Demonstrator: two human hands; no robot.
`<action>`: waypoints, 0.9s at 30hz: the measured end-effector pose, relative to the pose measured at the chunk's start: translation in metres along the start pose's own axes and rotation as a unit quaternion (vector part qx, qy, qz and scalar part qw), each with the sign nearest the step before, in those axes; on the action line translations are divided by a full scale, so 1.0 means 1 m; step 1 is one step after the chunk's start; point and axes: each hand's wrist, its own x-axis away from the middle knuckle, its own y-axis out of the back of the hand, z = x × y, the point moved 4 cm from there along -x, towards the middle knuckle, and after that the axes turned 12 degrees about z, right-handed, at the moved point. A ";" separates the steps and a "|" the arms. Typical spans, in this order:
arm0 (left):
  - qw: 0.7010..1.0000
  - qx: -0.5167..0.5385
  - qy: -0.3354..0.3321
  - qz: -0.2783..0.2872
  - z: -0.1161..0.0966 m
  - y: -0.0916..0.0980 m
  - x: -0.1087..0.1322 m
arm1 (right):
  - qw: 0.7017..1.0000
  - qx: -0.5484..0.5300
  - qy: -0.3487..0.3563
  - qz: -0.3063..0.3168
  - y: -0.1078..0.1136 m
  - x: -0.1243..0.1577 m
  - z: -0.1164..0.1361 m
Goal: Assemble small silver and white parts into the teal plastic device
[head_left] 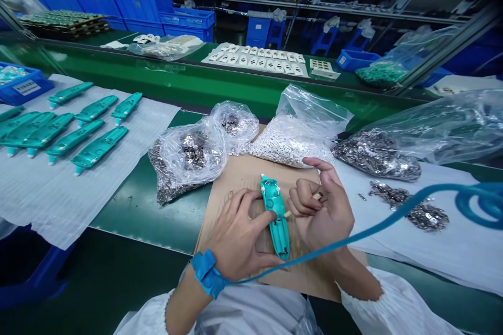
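A teal plastic shell (276, 200), long and narrow, lies on brown paper (231, 178) with its hollow inside facing up. Small white pieces and a dark spring-like part show in it. My left hand (239, 235) grips the shell from the left, with the thumb at its near end and a finger over its middle. To the right, my right hand (322, 204) is curled around a thin pale stick (287, 214) whose tip is close to the shell's edge. Its index finger points up and away. A blue wrist strap (208, 275) is on my left wrist.
Bags of small metal parts (192, 157) and white parts (286, 138) stand behind the paper. Loose metal clips (408, 207) lie at right. Several teal shells (100, 149) rest on white foam sheet at left. A coiled blue cord (377, 225) crosses my right forearm.
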 end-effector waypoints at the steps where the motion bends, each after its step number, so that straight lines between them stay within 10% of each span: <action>1: 1.000 0.001 -0.001 0.001 0.000 0.000 0.000 | 1.000 0.004 -0.002 -0.003 0.000 0.001 -0.002; 27: 1.000 0.005 0.004 -0.007 0.000 0.001 -0.003 | 1.000 -0.010 0.001 0.028 -0.003 0.001 -0.024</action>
